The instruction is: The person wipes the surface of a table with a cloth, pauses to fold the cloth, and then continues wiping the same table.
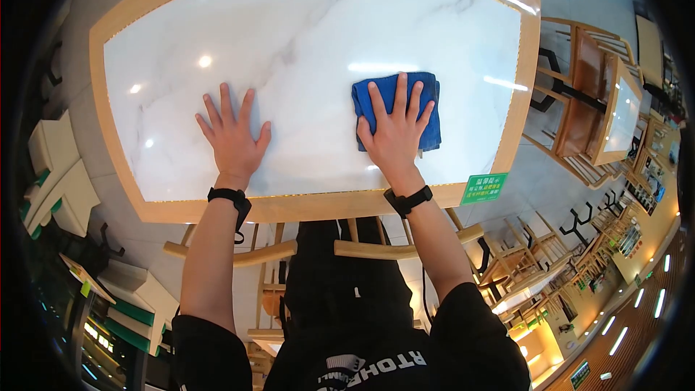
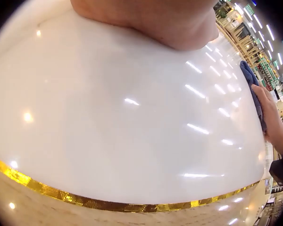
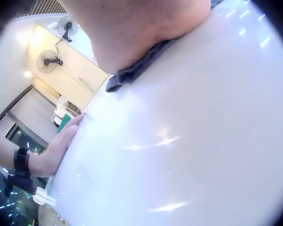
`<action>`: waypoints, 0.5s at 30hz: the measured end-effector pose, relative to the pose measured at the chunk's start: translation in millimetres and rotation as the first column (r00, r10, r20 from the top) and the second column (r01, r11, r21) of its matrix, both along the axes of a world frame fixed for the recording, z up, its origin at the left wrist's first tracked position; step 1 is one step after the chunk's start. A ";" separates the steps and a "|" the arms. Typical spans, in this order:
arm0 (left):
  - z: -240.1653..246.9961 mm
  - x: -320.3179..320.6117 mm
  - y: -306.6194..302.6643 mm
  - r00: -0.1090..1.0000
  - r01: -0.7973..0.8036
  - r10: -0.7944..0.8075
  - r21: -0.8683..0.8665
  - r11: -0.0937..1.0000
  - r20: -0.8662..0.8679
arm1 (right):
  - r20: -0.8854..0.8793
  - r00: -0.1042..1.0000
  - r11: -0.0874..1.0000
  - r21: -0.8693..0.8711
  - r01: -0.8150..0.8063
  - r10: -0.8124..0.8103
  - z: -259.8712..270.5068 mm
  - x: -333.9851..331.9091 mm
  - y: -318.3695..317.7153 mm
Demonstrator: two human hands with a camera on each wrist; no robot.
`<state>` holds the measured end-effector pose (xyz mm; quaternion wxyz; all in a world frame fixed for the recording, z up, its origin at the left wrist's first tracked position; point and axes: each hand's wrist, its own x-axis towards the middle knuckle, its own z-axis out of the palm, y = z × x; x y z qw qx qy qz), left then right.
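Observation:
A folded blue cloth [image 1: 432, 130] lies on the white marbled tabletop [image 1: 311, 116], right of the middle. My right hand [image 1: 394, 127] rests flat on it with the fingers spread. To the left, my left hand [image 1: 235, 137] lies palm down on the bare tabletop, its fingers straight and apart. In the left wrist view, the heel of the left hand [image 2: 151, 21] is close over the glossy surface, and the cloth [image 2: 251, 77] shows at the far right under the other hand. The right wrist view has the cloth's dark edge [image 3: 132, 75] below my palm.
A light wooden rim [image 1: 304, 206] with a gold strip [image 2: 108, 205] borders the tabletop. On its near right corner sits a green sign [image 1: 485, 188]. Wooden chair backs [image 1: 405, 250] stand at the near edge. Another wooden table [image 1: 621, 112] is off to the right.

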<state>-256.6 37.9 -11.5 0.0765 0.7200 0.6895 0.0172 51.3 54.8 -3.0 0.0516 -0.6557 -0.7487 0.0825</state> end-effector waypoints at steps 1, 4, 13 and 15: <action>-0.4 0.2 -0.6 1.000 0.002 -0.002 0.001 1.000 0.001 | -0.007 1.000 1.000 0.003 -0.001 0.001 -0.1 -1.1 6.1; -1.2 0.5 -1.5 1.000 -0.001 0.001 0.000 1.000 0.010 | -0.002 1.000 1.000 0.023 -0.013 0.013 -0.3 -2.8 26.5; -2.1 -0.3 -1.7 0.999 -0.012 0.013 -0.019 1.000 0.045 | 0.042 0.999 0.994 0.102 -0.030 0.025 -6.7 -12.8 95.7; -1.4 0.3 -2.8 0.998 -0.007 0.007 -0.007 1.000 0.066 | 0.035 0.999 0.992 0.121 -0.026 0.022 -8.9 -15.6 110.0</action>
